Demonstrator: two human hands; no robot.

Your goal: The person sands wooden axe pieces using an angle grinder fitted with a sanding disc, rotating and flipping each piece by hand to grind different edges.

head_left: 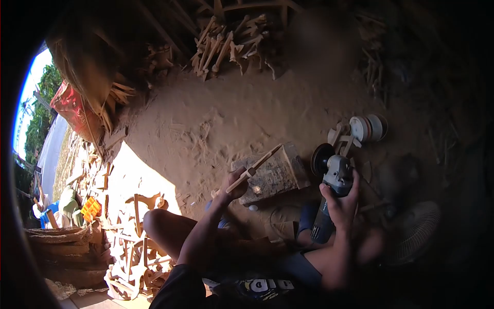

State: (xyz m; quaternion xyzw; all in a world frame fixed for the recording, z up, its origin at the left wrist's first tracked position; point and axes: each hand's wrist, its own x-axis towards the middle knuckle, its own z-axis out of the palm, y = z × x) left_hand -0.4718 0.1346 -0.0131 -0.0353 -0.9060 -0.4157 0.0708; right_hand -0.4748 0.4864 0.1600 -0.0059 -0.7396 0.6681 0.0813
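My left hand [235, 186] is closed around a slim carved wooden stick [264, 159] with a thicker knob partway along it. The stick slants up and to the right, over a worn wooden block [275, 180] on the ground; whether it touches the block I cannot tell. In my right hand [346, 201] is an angle grinder [337, 177], gripped around its body. Its dark round disc [321, 159] faces left, apart from the stick. Whether the disc is spinning cannot be made out.
Dusty ground [206, 113] lies ahead. Carved wooden pieces are heaped at the back [221, 49] and in sunlight at lower left [136, 257]. A white tub [368, 127] stands beyond the grinder, near wooden offcuts [343, 139]. A fan-like round grille [419, 232] is at right.
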